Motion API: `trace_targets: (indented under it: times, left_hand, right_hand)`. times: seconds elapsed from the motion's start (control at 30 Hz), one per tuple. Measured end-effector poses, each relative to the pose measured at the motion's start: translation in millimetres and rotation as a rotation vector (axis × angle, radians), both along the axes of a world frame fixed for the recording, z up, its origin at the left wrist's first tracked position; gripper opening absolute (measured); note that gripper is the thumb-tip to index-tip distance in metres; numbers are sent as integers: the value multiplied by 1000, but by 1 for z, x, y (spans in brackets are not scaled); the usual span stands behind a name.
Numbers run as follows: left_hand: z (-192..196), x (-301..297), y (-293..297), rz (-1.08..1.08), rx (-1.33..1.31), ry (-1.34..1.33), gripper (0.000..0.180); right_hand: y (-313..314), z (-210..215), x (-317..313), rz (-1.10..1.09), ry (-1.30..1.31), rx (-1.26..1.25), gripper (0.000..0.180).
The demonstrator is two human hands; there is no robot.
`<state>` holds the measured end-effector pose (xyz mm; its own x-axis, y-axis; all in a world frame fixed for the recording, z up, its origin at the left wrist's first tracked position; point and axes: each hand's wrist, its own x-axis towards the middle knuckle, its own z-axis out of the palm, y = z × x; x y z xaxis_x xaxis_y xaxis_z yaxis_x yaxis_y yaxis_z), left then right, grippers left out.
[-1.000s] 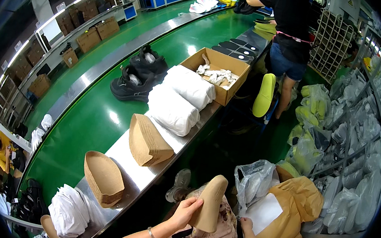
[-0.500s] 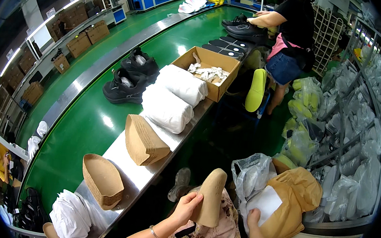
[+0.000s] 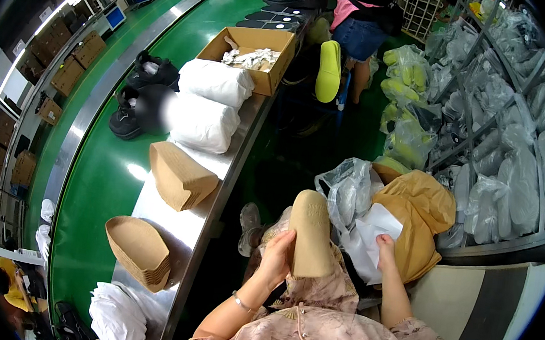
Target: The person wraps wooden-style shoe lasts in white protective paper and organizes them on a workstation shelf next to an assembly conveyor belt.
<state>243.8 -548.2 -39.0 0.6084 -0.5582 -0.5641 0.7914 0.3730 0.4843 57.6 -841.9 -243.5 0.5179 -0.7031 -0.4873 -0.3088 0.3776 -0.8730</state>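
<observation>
My left hand is closed on a tan moulded-pulp shoe insert, gripping its left edge above my lap. The insert's rounded end points up and away from me. To the right, my right hand pinches the edge of a white sheet of paper. That sheet lies against a crumpled brown paper bag and a clear plastic bag. Two nested stacks of similar pulp inserts, a farther stack and a nearer stack, rest on the metal ledge at the left.
White wrapped bundles, an open carton of crumpled paper and black shoes line the green conveyor. A rack of bagged insoles stands right. Another person works ahead beside a yellow-green sole.
The view has shifted, so the surroundings sit higher and farther left. My left hand has turned the insert more face-on. The white sheet has been lifted partly off the brown bag in my right hand.
</observation>
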Motion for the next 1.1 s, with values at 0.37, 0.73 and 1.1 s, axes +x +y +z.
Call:
trace_targets:
  times: [0.37,0.73,1.1]
  left_hand:
    - [-38,-37,-7,41,-109,-28,24]
    - [-44,-40,19,-24,-426,105,48]
    - [-28,-38,28,10,-196,-223,33]
  right_hand:
    - [107,263,60,657,-249,-452,34]
    - [223,250,30,1282,-346,-1285,19]
    - [217,250,55,1443,-378,-1284,14]
